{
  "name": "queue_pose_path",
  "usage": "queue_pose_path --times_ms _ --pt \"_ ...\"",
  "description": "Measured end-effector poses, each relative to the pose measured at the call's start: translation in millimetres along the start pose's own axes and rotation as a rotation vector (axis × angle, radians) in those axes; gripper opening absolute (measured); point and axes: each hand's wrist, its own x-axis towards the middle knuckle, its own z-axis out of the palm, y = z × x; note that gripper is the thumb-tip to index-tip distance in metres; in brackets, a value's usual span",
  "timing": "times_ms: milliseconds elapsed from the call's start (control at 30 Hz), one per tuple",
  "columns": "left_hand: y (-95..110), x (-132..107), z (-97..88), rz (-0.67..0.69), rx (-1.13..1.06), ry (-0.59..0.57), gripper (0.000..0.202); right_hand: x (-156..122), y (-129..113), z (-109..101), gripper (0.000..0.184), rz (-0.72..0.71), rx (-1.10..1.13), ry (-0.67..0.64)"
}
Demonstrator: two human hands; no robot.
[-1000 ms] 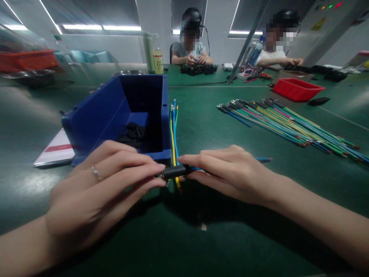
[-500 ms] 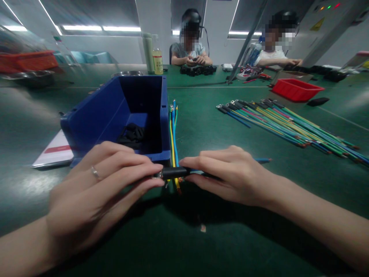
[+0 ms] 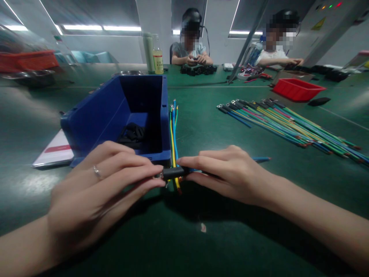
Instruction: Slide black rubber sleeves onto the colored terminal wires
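My left hand [image 3: 115, 181], with a ring on one finger, pinches the metal terminal at the end of a blue cable [image 3: 261, 159]. A black sleeve [image 3: 173, 172] covers the cable beside that terminal. My right hand [image 3: 227, 173] is closed around the cable at the sleeve's other end, and the blue tail sticks out past the hand. Under the sleeve, several yellow, blue and green cables [image 3: 173, 134] lie along the side of a blue bin [image 3: 165, 115]. Black pieces [image 3: 132, 134] rest inside the bin.
Many cables with black sleeves [image 3: 282, 119] lie spread at the right. Behind them stand a red tray [image 3: 298, 90] and a slanted metal pole [image 3: 248, 42]. A white booklet [image 3: 54, 152] lies left of the bin. Two people sit across the table, near a bottle [image 3: 158, 61].
Hardly anything differs. My right fingers have shifted slightly left along the cable toward the sleeve, while my left hand keeps its pinch on the terminal.
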Motion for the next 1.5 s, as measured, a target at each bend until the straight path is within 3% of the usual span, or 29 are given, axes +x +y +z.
queue_pose_path --times_ms 433,567,667,700,800,967,1200,1300,1367,1500 --pt "-1.1 -0.7 8.9 -0.043 -0.027 0.036 0.017 -1.7 0.4 4.8 0.034 0.008 0.015 0.01" --pt "-2.9 2.0 4.6 -0.046 -0.026 0.012 0.027 -2.0 0.1 5.6 0.035 0.002 0.015 0.009" --pt "-3.3 6.7 -0.2 -0.001 -0.024 -0.02 0.022 -1.3 -0.3 3.7 0.036 0.009 0.014 -0.001" --pt "-3.1 8.1 -0.8 0.029 -0.029 -0.044 0.018 -0.9 -0.3 2.5 0.037 0.015 0.011 -0.013" --pt "-1.7 9.8 0.9 -0.049 -0.025 0.021 0.01 0.1 0.8 -1.4 0.043 0.059 0.002 -0.083" --pt "2.9 6.3 3.5 -0.143 -0.085 0.026 0.018 1.0 3.1 -4.0 0.048 0.117 0.033 -0.191" --pt "0.6 8.8 3.2 -0.168 0.028 0.069 0.024 1.6 10.4 -7.0 0.032 0.084 -0.026 -0.021" --pt "-10.9 12.8 7.1 -0.089 0.172 -0.031 0.025 -2.0 16.6 -7.4 0.028 0.119 -0.073 0.061" --pt "-16.8 13.3 10.0 -0.047 0.298 -0.124 0.042 -5.3 19.5 -6.8 0.027 0.139 -0.115 0.073" --pt "-19.5 9.8 12.5 -0.093 0.359 -0.174 0.059 -9.5 21.7 -7.2 0.03 0.17 -0.195 0.055"
